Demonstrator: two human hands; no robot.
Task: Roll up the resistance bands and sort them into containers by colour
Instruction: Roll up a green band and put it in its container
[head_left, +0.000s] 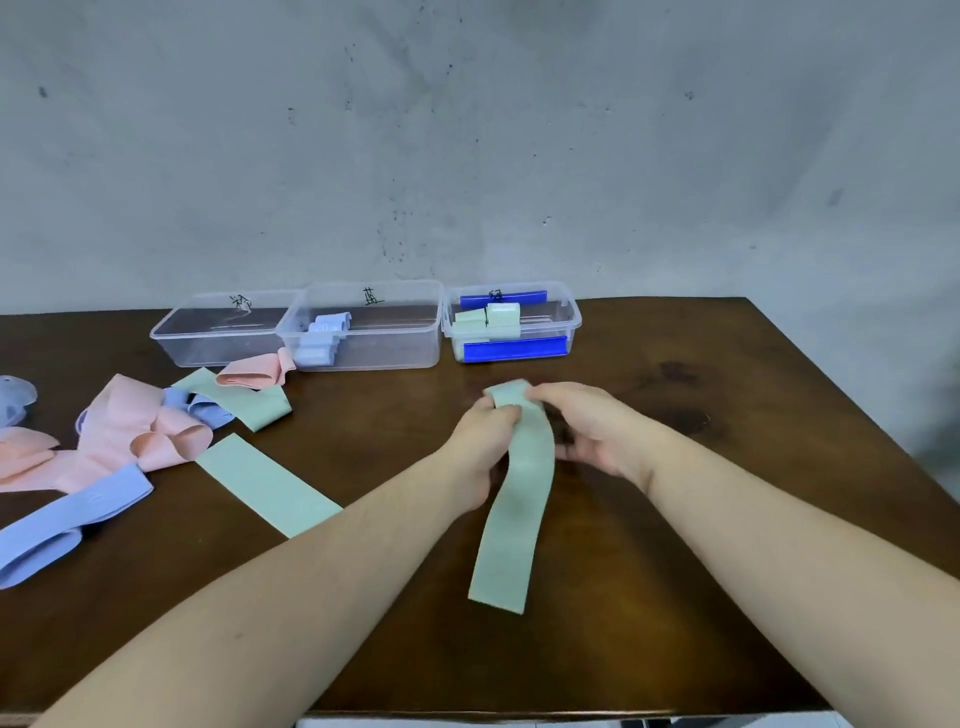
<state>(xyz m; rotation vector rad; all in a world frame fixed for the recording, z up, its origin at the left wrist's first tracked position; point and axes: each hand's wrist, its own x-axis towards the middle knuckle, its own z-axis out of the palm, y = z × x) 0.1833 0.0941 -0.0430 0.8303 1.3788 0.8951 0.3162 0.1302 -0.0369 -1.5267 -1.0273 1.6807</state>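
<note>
Your table (675, 519) carries three clear boxes along its far edge: the left box (208, 338) looks bare, the middle box (374, 332) has blue rolls, the right box (519, 325) green ones. A loose pile (130, 441) of pink, blue and green bands lies at your left. You are starting a roll: the green band (514, 519) trails toward you on the wood, its far end curled over between your hands. Your left hand (483, 441) pinches that end; your right hand (587, 431) grips it from the other side. Next, I judge, keep turning the end tightly toward you, edges aligned.
</note>
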